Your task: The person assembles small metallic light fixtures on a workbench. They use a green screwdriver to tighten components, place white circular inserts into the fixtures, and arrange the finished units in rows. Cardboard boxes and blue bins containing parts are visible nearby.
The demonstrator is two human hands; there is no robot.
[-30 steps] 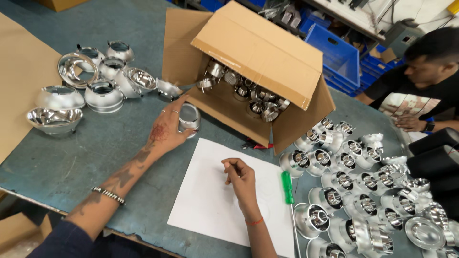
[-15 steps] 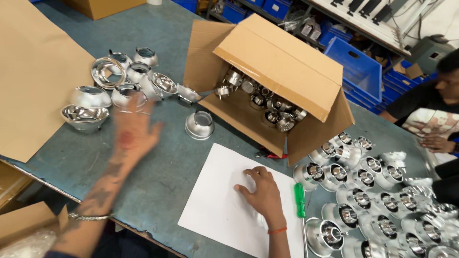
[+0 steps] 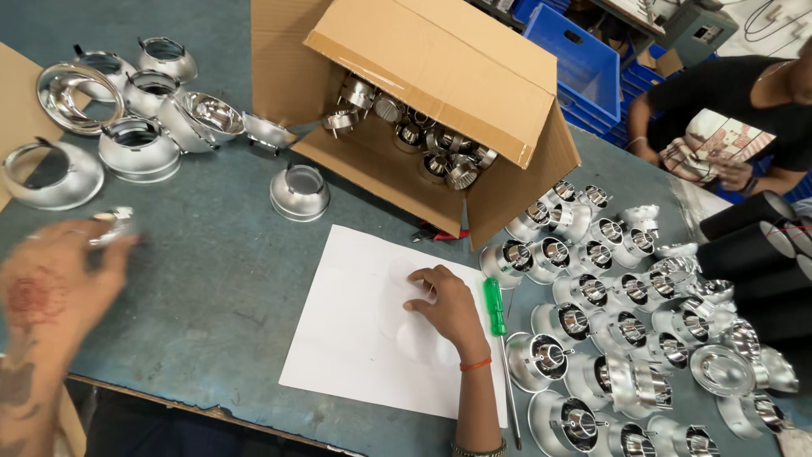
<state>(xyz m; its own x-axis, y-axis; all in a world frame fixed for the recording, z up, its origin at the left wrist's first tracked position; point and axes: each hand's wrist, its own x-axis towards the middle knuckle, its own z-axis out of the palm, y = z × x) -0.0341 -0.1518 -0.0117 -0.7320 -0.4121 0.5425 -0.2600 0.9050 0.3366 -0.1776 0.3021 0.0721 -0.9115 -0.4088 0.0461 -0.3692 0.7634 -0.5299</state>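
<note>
Reflector cup: a single silver reflector cup (image 3: pixel 299 192) sits mouth down on the table (image 3: pixel 211 279), well ahead of your left hand and apart from both hands.
Left hand: your left hand (image 3: pixel 52 283) is blurred; something small and shiny (image 3: pixel 114 222) shows at its fingertips, but you cannot tell what, or whether it is gripped.
Right hand: your right hand (image 3: pixel 446 305) rests loosely curled on the white paper sheet (image 3: pixel 355 338), holding nothing.
Screwdriver: a green-handled screwdriver (image 3: pixel 494 309) lies just right of your right hand.
Risk: a fast left-hand sweep could knock the loose cup or drop the shiny piece.
Risk, right side: crowded finished reflectors (image 3: pixel 617 322) beyond the screwdriver could topple if nudged.
</note>
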